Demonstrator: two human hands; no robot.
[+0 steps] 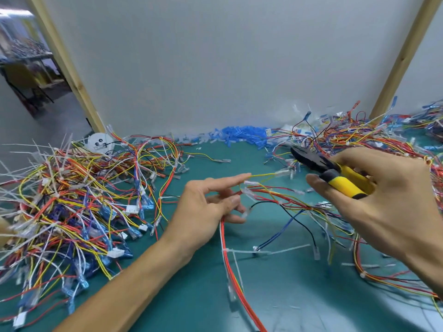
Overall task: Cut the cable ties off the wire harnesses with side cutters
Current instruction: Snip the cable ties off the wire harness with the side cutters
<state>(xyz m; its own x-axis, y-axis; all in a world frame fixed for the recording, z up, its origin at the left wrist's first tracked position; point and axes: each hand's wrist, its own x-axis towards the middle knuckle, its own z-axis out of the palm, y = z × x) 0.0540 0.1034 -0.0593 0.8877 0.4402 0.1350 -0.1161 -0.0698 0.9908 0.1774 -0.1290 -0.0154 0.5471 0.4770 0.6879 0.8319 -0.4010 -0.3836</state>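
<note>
The wire harness (282,200) lies mid-bench, its red wires running up into my left hand (206,207). The lower fingers curl round those wires, and the index finger points straight out along a yellow lead. A white cable tie (263,250) binds the red wires nearer me. My right hand (383,195) grips the yellow-handled side cutters (335,174) above the harness; blur hides how their jaws stand. Tangled harness piles (72,200) flank the green bench (196,295), and blue sleeves (239,135) are heaped by the wall.

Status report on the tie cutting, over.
Left hand holds wire harness. Right hand grips side cutters, raised off it. Cable tie uncut. Tangled wires alongside.
</note>
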